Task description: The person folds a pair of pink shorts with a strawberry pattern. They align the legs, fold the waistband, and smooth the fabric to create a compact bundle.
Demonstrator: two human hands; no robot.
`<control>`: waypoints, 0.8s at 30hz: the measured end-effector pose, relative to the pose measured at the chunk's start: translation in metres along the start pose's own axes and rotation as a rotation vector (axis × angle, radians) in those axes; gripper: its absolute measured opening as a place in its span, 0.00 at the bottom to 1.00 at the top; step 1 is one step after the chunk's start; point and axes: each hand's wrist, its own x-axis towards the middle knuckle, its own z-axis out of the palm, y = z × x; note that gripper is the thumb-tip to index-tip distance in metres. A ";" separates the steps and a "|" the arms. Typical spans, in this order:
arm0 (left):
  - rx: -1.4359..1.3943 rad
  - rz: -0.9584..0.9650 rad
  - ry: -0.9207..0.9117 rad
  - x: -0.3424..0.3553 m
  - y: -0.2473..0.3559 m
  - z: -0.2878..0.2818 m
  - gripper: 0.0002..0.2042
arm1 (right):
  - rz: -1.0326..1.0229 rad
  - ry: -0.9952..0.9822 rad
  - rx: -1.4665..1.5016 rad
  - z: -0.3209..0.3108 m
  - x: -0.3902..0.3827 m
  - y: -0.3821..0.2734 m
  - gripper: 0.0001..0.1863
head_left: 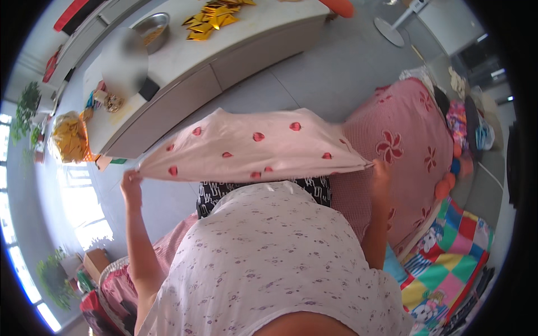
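Observation:
A pale pink cloth [241,137] printed with red fruit is stretched wide in front of my body, above my lap. My left hand [131,187] pinches its left corner, the fingers closed on the edge. At the opposite end, my right hand [381,173] has its fingers closed on the right corner. Between the hands the near edge runs almost straight, while the far part spreads out and billows a little. Whether it is a garment or a plain piece of fabric I cannot tell.
Ahead stands a long pale counter [218,61] carrying gold packets [216,19] and a metal bowl [152,31]. An orange basket [85,137] with yellow packets is at its left end. To the right lie a red-patterned cover [414,134] and a patchwork quilt [448,257].

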 end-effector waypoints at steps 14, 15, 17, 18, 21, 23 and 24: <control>-0.765 -0.459 0.093 -0.016 -0.008 0.035 0.10 | 0.390 0.114 0.266 0.017 -0.040 -0.024 0.09; -0.801 -0.455 0.081 -0.017 -0.011 0.036 0.10 | 0.421 0.128 0.308 0.014 -0.040 -0.027 0.09; -0.807 -0.501 0.077 -0.018 -0.025 0.042 0.11 | 0.432 0.148 0.341 0.006 -0.032 -0.032 0.09; -0.808 -0.525 0.077 -0.017 -0.033 0.045 0.11 | 0.418 0.149 0.331 0.004 -0.028 -0.032 0.09; -0.924 -0.541 0.028 -0.018 -0.049 0.055 0.08 | 0.466 0.143 0.456 0.018 -0.038 -0.015 0.08; -1.081 -0.589 -0.012 -0.018 -0.059 0.054 0.06 | 0.560 0.083 0.606 0.024 -0.038 -0.010 0.07; -1.094 -0.590 -0.008 -0.018 -0.063 0.053 0.06 | 0.631 0.029 0.683 0.025 -0.042 -0.009 0.07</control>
